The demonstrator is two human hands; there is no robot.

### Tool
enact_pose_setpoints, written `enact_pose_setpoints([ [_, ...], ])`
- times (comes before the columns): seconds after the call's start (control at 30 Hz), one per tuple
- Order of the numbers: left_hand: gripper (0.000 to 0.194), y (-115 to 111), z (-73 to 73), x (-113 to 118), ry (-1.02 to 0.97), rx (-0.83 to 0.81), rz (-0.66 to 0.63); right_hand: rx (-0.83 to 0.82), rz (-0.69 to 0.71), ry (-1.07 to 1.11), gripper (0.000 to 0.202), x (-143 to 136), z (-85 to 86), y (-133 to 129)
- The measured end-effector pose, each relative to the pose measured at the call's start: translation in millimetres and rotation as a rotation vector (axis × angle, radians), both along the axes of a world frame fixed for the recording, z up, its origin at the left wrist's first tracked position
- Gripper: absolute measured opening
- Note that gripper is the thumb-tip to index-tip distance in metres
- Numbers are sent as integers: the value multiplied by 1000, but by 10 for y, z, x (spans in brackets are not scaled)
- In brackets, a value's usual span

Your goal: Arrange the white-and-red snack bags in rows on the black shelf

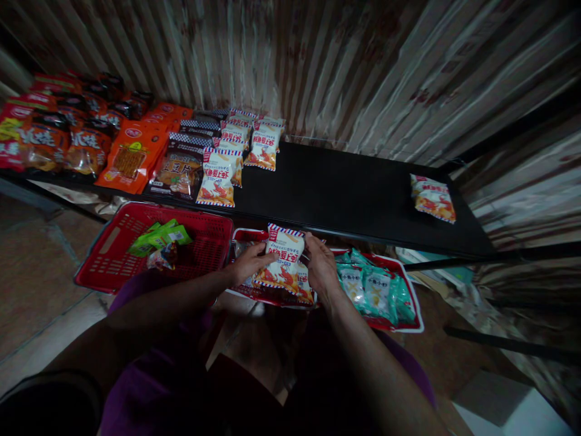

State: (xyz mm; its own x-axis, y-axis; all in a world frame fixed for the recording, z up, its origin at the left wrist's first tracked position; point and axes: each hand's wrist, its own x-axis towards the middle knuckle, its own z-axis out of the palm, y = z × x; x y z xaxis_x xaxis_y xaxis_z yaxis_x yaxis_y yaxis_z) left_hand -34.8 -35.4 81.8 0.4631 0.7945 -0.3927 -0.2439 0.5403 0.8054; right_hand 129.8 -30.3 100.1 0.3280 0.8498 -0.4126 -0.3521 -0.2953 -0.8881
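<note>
A white and orange snack bag point(284, 257) with a red and blue striped edge is held upright between my two hands, above the middle red basket point(258, 297). My left hand point(252, 264) grips its left side, thumb on the front. Around its right edge are the closed fingers of my right hand point(321, 263). Another bag of the same kind shows just behind and below it. More such bags point(218, 177) stand on the black shelf point(336, 188), left of its bare middle, and one single bag point(433, 198) lies at its right end.
Orange, brown and red snack packs point(134, 154) fill the shelf's left part. A red basket point(206, 242) at the left holds green packets point(158, 236). Teal packets point(376, 290) lie in the basket at the right. A striped curtain point(318, 72) hangs behind the shelf.
</note>
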Motion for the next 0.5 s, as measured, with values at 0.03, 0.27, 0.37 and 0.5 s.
enact_pose_setpoints([
  [0.03, 49, -3, -12, 0, -8, -23, 27, -37, 63, -13, 33, 14, 24, -26],
  [0.27, 41, -5, 7, 12, 13, -164, 168, -209, 431, -75, 33, 111, 47, -322],
  [0.37, 37, -5, -6, 34, 12, -197, 189, -209, 478, -46, 34, 133, 12, -386],
  [0.5, 38, 7, -63, 51, -8, -201, 156, -222, 433, -67, 28, 152, -29, -383],
])
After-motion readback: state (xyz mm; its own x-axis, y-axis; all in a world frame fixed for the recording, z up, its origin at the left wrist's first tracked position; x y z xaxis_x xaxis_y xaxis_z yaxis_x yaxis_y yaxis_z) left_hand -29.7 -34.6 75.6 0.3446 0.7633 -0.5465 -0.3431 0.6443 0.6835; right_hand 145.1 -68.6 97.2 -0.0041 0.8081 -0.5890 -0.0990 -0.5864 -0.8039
